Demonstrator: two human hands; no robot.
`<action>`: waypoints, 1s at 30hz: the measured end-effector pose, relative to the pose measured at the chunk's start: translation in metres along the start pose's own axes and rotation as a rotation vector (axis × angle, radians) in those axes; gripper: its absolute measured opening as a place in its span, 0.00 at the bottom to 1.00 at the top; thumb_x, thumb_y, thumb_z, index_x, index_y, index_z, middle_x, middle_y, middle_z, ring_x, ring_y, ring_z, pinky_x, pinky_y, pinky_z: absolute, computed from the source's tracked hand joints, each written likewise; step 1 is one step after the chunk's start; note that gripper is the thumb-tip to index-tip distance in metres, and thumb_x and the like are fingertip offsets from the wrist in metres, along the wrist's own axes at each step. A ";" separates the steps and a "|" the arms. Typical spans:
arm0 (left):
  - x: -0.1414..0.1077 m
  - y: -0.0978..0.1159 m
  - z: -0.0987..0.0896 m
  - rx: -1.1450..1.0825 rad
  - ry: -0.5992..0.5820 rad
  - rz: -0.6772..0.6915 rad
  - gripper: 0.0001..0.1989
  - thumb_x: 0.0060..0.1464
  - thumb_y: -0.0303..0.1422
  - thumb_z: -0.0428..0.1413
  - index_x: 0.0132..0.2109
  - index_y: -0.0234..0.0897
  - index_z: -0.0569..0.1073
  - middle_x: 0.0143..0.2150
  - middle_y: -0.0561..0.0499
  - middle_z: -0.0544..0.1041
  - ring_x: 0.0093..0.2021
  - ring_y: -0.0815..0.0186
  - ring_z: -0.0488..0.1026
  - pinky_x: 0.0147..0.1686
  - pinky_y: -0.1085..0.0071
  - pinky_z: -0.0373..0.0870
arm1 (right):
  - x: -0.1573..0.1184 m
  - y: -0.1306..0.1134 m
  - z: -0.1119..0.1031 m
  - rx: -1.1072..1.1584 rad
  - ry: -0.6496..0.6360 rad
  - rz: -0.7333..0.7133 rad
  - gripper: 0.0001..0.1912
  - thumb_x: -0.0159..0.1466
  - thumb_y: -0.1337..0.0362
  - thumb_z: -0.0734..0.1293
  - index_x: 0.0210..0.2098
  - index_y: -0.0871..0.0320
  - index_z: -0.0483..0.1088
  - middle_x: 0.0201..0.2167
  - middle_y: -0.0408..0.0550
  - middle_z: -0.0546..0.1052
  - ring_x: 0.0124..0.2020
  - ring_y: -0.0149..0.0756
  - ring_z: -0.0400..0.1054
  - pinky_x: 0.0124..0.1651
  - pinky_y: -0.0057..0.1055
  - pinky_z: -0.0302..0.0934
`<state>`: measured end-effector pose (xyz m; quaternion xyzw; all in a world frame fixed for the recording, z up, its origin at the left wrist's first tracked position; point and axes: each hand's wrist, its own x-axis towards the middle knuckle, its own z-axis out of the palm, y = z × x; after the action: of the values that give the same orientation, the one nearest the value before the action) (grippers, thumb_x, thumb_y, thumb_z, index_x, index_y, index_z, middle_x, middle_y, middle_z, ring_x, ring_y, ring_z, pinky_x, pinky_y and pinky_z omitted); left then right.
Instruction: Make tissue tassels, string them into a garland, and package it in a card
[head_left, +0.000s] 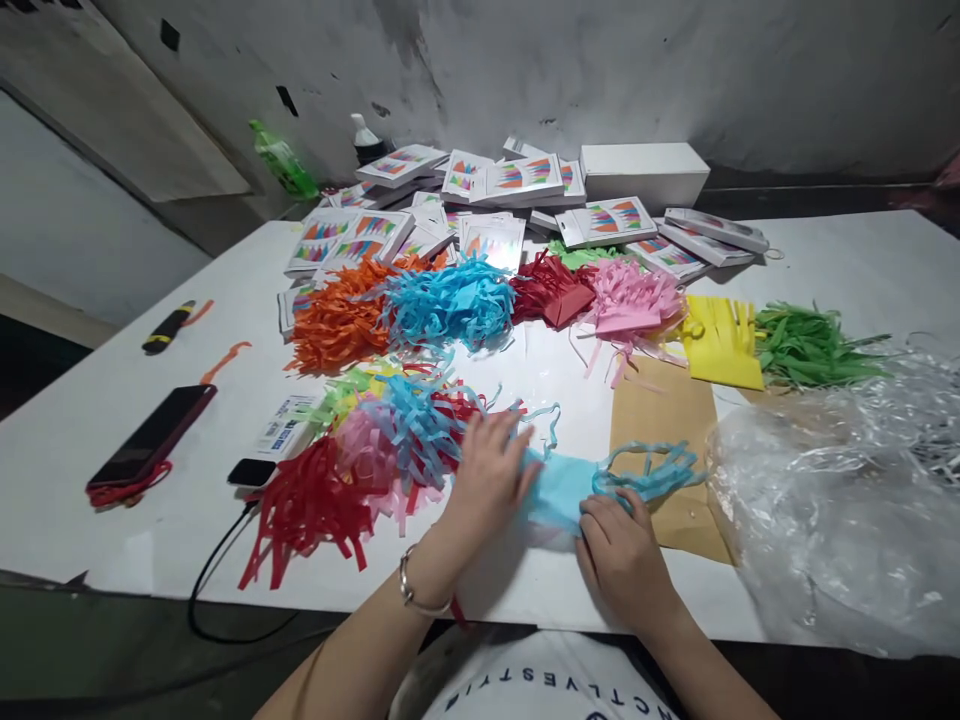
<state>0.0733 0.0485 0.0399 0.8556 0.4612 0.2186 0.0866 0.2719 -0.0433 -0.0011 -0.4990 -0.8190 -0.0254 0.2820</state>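
A light blue tissue piece lies flat on the table between my hands, with fringed strips at its right end. My left hand rests at its left side, fingers spread, beside a layered pile of red, pink and blue fringes. My right hand has its fingers curled on the right part of the blue piece, by the bunched strips. Behind them sit orange, blue, dark red and pink fringe bundles.
Boxed packets are heaped at the back beside a white box. Yellow and green fringes, brown paper and clear plastic are right. A phone, small device and cutter lie left.
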 end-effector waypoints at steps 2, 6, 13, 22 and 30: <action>-0.013 0.012 0.002 -0.068 -0.145 0.225 0.21 0.59 0.37 0.58 0.58 0.38 0.69 0.59 0.39 0.73 0.61 0.50 0.67 0.65 0.42 0.53 | 0.002 -0.004 0.001 0.039 -0.002 0.043 0.07 0.66 0.73 0.60 0.37 0.58 0.68 0.39 0.52 0.79 0.45 0.42 0.71 0.58 0.48 0.53; -0.034 0.023 0.020 -0.111 -0.202 0.289 0.12 0.62 0.24 0.52 0.50 0.39 0.73 0.46 0.48 0.80 0.50 0.60 0.74 0.61 0.49 0.59 | 0.008 -0.004 -0.002 0.043 -0.013 0.145 0.09 0.62 0.76 0.60 0.38 0.57 0.67 0.41 0.52 0.78 0.47 0.44 0.70 0.59 0.50 0.49; -0.039 0.016 0.027 -0.141 -0.129 0.276 0.14 0.64 0.21 0.48 0.49 0.38 0.74 0.45 0.46 0.81 0.48 0.60 0.74 0.57 0.53 0.64 | -0.018 0.045 -0.039 -0.275 -0.046 0.473 0.17 0.56 0.76 0.60 0.43 0.57 0.68 0.46 0.55 0.78 0.50 0.52 0.70 0.59 0.60 0.49; -0.041 0.024 0.033 -0.137 -0.125 0.248 0.17 0.56 0.17 0.49 0.48 0.37 0.74 0.46 0.45 0.80 0.48 0.57 0.73 0.52 0.53 0.66 | -0.026 0.020 -0.105 -0.034 -0.063 0.166 0.26 0.67 0.67 0.61 0.64 0.56 0.59 0.60 0.54 0.69 0.61 0.48 0.64 0.61 0.46 0.60; -0.045 0.028 0.035 -0.120 -0.134 0.234 0.13 0.59 0.20 0.50 0.45 0.37 0.75 0.45 0.45 0.79 0.49 0.57 0.71 0.56 0.52 0.62 | 0.014 -0.004 -0.017 0.191 -0.185 0.037 0.21 0.65 0.74 0.59 0.55 0.58 0.70 0.34 0.49 0.75 0.38 0.42 0.68 0.51 0.47 0.59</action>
<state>0.0892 -0.0026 0.0051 0.9095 0.3376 0.1966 0.1422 0.2708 -0.0400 0.0204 -0.4852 -0.8308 0.1040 0.2520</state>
